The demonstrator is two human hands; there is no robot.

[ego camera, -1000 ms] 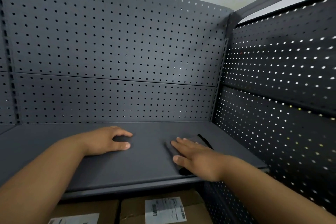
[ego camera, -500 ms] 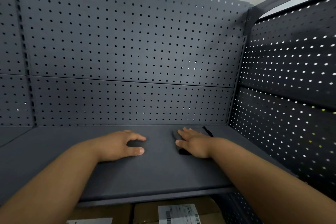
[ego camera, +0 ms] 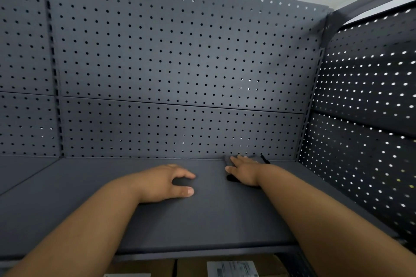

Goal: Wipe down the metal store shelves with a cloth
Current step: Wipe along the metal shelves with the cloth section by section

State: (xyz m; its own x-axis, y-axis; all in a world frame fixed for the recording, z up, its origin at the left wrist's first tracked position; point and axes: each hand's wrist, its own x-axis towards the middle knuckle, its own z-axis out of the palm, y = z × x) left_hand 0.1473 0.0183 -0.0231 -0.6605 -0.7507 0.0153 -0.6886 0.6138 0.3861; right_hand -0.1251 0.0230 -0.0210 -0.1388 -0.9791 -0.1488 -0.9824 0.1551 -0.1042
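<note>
A dark grey metal shelf (ego camera: 216, 216) runs across the lower half of the view. My right hand (ego camera: 244, 172) lies flat on a dark grey cloth (ego camera: 256, 158), pressing it down at the back of the shelf, close to the perforated back panel (ego camera: 180, 63). Most of the cloth is hidden under the hand; its edges show beyond the fingers and below the thumb. My left hand (ego camera: 168, 183) rests on the bare shelf to the left, fingers curled and thumb out, holding nothing.
A perforated side panel (ego camera: 364, 119) closes the shelf on the right, with light showing through its holes. A slotted upright (ego camera: 53, 63) divides the back panels at left. Cardboard boxes (ego camera: 229, 267) with a label sit under the shelf's front edge.
My right hand has slid the cloth from near the shelf's front edge back to the rear panel. My left hand has stayed on the shelf. The view has shifted to the left.
</note>
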